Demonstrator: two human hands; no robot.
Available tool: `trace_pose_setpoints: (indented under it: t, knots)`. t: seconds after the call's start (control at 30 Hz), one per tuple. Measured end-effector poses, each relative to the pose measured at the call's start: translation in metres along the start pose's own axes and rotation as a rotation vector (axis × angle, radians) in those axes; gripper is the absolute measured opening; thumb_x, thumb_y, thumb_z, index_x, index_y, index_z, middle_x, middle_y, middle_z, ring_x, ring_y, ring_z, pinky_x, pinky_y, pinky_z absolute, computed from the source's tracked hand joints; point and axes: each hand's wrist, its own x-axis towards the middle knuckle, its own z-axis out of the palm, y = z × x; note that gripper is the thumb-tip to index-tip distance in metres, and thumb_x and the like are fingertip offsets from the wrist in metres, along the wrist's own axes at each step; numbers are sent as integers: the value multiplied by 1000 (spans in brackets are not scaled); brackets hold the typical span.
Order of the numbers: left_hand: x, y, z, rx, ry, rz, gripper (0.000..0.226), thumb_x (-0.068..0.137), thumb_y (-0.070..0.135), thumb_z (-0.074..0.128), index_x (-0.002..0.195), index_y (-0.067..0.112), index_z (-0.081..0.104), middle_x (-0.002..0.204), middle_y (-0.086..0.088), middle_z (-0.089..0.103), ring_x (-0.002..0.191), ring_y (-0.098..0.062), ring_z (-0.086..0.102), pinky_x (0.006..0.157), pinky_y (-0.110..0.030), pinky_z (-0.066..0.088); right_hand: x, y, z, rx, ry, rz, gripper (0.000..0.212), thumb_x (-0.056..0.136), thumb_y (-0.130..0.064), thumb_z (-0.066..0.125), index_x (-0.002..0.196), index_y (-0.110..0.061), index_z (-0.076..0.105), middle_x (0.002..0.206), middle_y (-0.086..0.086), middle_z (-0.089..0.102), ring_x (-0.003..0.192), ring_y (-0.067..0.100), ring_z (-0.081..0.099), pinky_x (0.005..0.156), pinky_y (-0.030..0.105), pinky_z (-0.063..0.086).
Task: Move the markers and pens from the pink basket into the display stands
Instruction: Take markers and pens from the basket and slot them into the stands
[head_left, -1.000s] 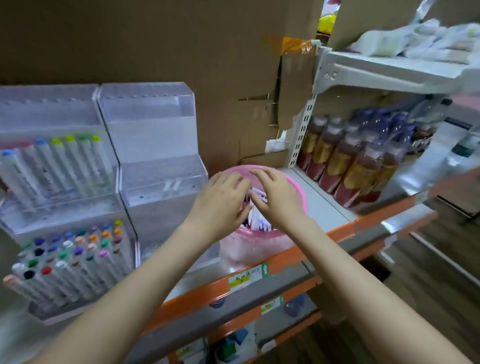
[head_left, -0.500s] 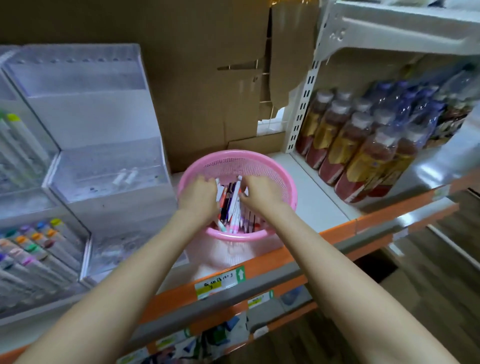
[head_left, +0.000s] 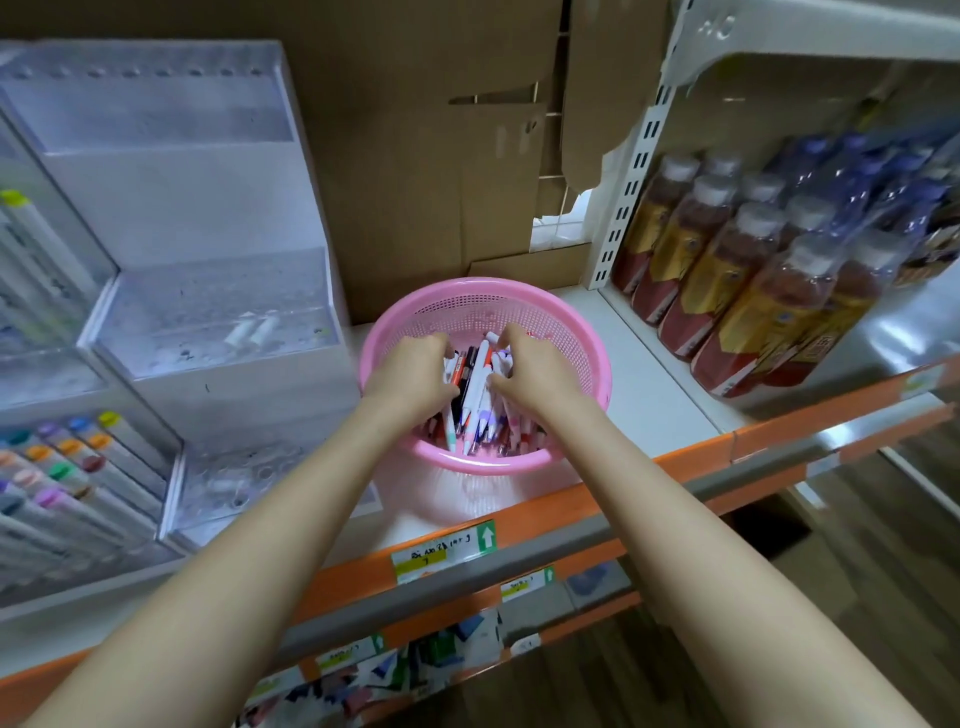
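Note:
A round pink basket (head_left: 519, 296) stands on the white shelf and holds a bundle of pens (head_left: 475, 395) lying side by side. Both my hands are inside it. My left hand (head_left: 410, 371) curls around the left side of the bundle. My right hand (head_left: 537, 371) curls around its right side, fingers over the pens' far ends. A clear tiered display stand (head_left: 208, 312) left of the basket holds two white markers (head_left: 253, 329) on its middle tier. Further left, another clear stand (head_left: 78, 467) is filled with several colour-capped markers.
Bottled drinks (head_left: 737, 270) fill the shelf to the right behind a white upright. Brown cardboard (head_left: 415, 156) backs the shelf. An orange and grey shelf edge (head_left: 519, 525) with price labels runs across the front, with a lower shelf of goods beneath.
The view swung right and closer to the basket. Both hands went from above the basket's rim down into it and closed in around the pen bundle.

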Motion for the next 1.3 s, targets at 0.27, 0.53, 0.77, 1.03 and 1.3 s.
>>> trace_pose_setpoints:
  t: [0.27,0.53,0.77,1.03,1.3]
  knots:
    - [6,2,-1,-243,-8,-106,46,78,5,67,121,12,53,87,-4,64,78,-18,60,60,-29,42,-3,-1,-2,66,2,17,40,76,-7,62,116,-4,59,102,11,66,90,28,62,71,40,53]
    - [1,0,-13,-502,222,88,43,84,9,66,125,19,58,103,6,63,88,-9,59,73,-19,47,-7,-6,-16,348,94,-137,62,85,-6,63,140,-25,42,94,3,65,83,17,62,76,31,51]
    - [-23,7,-32,-563,339,216,41,83,10,68,120,26,57,97,13,63,86,-6,62,70,-40,59,-22,-20,-33,429,209,-284,47,86,-4,61,127,-24,53,88,-7,66,70,6,61,68,24,52]
    - [-60,19,-96,-558,515,294,41,82,7,68,119,20,55,84,6,64,77,-10,64,72,-27,56,-45,-76,-63,562,359,-445,44,84,-8,67,124,-20,53,76,0,65,68,5,60,67,19,49]
    - [-105,-35,-158,-385,668,244,42,82,14,71,120,28,58,89,0,66,74,-11,65,75,-30,55,-52,-160,-63,602,389,-621,46,82,-4,67,124,-16,53,70,-7,55,67,15,63,72,38,55]
